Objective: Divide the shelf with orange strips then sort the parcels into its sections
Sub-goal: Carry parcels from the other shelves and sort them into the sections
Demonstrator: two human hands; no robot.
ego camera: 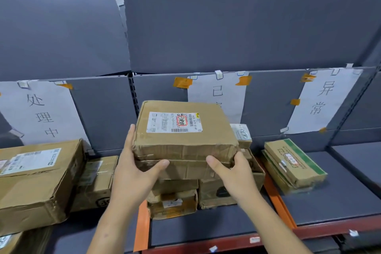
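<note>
Grey shelf (321,198) with grey back panels, split into 3 sections by 2 orange strips: left strip (141,227) below the left wrist, right strip (277,198) just right of the right forearm. 3 paper signs taped to the back panel: left sign (39,113) well left of the fingers, middle sign (218,93) behind the held box, right sign (321,101) far right.

Large box (35,183) in the left section, left of the left hand, with a smaller box (94,181) squeezed between it and the left wrist.

Held box (183,130), brown and crumpled, white label on top, gripped at both near corners over the middle section. Left hand (134,171): thumb across the front face, fingers up the left side. Right hand (237,173): thumb on the front face, fingers curled round the right corner.

Stack of boxes (185,192) directly beneath the thumbs, in the middle section.

2 flat boxes (292,165) in the right section, right of the right fingers, apart from them.
</note>
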